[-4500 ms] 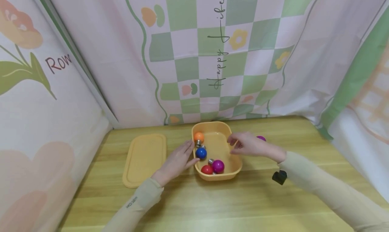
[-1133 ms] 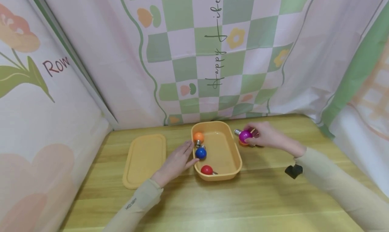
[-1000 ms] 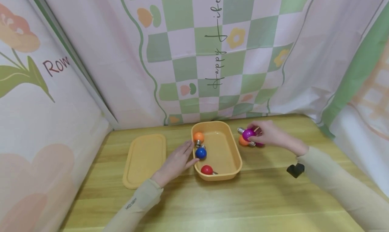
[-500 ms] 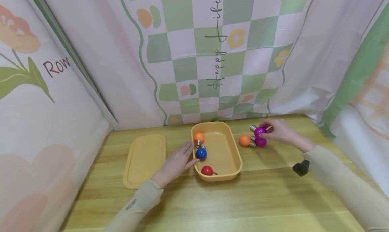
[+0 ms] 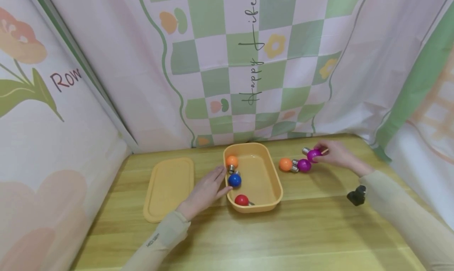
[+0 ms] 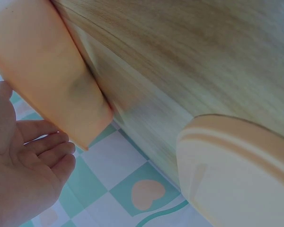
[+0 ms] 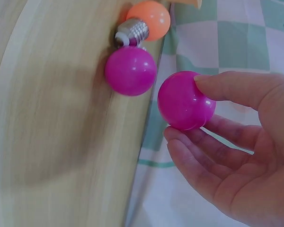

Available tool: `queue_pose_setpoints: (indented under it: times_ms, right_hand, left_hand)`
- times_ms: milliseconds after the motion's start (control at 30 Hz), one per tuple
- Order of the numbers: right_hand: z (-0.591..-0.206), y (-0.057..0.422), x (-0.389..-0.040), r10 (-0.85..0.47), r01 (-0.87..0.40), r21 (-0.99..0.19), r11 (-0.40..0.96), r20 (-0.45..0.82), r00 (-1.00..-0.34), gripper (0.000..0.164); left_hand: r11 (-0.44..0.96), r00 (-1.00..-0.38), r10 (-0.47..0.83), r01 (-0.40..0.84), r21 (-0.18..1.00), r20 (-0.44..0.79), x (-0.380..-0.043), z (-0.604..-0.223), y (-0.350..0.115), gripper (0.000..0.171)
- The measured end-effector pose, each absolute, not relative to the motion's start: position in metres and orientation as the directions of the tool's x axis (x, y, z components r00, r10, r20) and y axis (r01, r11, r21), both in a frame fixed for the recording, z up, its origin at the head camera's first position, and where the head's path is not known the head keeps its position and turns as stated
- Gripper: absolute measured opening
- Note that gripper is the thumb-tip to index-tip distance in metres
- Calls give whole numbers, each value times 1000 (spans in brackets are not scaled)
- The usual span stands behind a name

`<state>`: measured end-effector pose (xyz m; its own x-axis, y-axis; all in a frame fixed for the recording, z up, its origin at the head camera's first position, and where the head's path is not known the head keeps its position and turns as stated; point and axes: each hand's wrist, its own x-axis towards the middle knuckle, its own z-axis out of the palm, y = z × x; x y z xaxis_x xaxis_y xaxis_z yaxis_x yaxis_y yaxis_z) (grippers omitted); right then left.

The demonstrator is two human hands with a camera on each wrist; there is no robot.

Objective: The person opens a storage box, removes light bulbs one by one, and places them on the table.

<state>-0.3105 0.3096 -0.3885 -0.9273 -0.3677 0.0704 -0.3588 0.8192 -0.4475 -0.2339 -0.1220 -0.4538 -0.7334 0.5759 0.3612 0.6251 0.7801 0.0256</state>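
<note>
My right hand (image 5: pixel 335 154) pinches a purple light bulb (image 5: pixel 313 156) by its round end, its metal screw base pointing left; in the right wrist view the same bulb (image 7: pixel 185 100) sits between thumb and fingers. Just left of it, a second purple bulb (image 5: pixel 304 165) and an orange bulb (image 5: pixel 285 164) lie on the table with their bases together. My left hand (image 5: pixel 207 188) touches the left rim of a yellow box (image 5: pixel 278 184), fingers straight. In the box lie an orange bulb (image 5: pixel 232 161), a blue bulb (image 5: pixel 235 180) and a red bulb (image 5: pixel 241 200).
A flat yellow lid (image 5: pixel 169 189) lies on the wooden table (image 5: pixel 227 243), left of the box. A patterned curtain (image 5: pixel 241 66) hangs behind the table's far edge, and more printed cloth stands at both sides. A small black device (image 5: pixel 356 195) is at the right sleeve.
My right hand took a purple bulb out of the box and carried it right, past the orange bulb and the other purple bulb. The left hand stays at the box rim.
</note>
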Motion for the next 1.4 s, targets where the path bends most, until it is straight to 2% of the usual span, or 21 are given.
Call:
queue_pose_setpoints:
  times_ms: [667,1400]
  right_hand:
    - [-406,327,-318,-334,-310,-425,850,20,-943,45]
    - [-420,329,-319,-326,-288,-400,870,-31,-945,45]
  left_hand:
    - [781,-738,572,623,34,358,-234,-455,-123,65]
    - [778,-755,559,620,97,342,-235,-457,-123,65]
